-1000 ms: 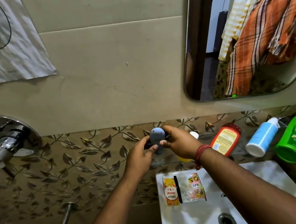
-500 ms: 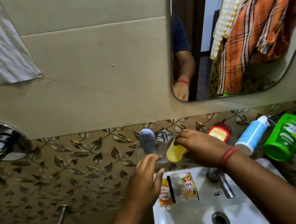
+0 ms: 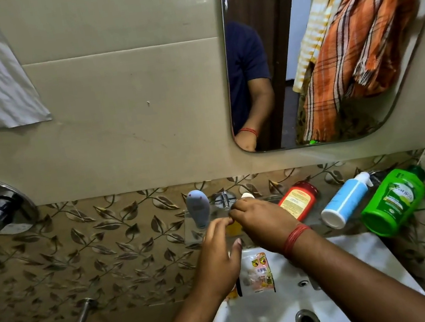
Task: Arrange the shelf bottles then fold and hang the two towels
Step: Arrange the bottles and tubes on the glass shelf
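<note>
The small yellow bottle with a white cap (image 3: 233, 227) stands on the clear glass shelf (image 3: 189, 234) above the white basin (image 3: 359, 251), directly between the two hands and mostly hidden by them. Its long axis looks near upright, cap toward the wall. The right hand (image 3: 264, 221) curls over it from the right and above, fingers closed round its upper part; the left hand (image 3: 218, 254) comes from below, fingertips touching its lower body, thumb spread wide. To its left stands the grey rounded bottle (image 3: 198, 208). To the right lie the red bottle (image 3: 298, 200), the blue-and-white bottle (image 3: 345, 199) and the green bottle (image 3: 394, 201), all tipped over. The right hand is the nearer to these.
</note>
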`<state>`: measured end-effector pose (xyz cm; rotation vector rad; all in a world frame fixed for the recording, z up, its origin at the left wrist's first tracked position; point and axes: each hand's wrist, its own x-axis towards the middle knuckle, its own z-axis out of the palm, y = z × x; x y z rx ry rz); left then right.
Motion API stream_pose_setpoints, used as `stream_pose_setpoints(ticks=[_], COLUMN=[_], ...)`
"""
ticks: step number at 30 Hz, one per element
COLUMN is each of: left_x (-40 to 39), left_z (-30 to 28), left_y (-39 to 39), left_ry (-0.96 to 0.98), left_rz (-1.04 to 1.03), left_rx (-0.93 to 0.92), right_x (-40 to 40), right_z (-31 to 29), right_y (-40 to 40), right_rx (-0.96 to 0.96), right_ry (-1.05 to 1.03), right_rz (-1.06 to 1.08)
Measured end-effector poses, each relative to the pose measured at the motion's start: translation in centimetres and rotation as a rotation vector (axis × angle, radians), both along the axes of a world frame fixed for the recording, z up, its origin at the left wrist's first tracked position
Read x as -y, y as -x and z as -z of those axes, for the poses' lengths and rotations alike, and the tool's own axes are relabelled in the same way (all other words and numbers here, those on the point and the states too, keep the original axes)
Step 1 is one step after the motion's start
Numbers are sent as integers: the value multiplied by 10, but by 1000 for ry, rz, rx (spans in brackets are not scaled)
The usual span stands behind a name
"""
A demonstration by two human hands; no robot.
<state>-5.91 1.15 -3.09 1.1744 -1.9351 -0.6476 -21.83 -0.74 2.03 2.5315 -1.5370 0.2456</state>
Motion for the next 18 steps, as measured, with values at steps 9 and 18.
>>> stream_pose_setpoints(ticks=[9, 18], left_x=[7, 26], left_z=[-18, -23], left_y=[20, 44], left_ry=[-187, -178], left_rz=[-20, -110], left_rx=[-151, -24], right_x=[15, 19], right_z=[-29, -24], right_y=[29, 27], right_rx=[731, 873], right_ry=[-153, -317], right_rz=[257, 294])
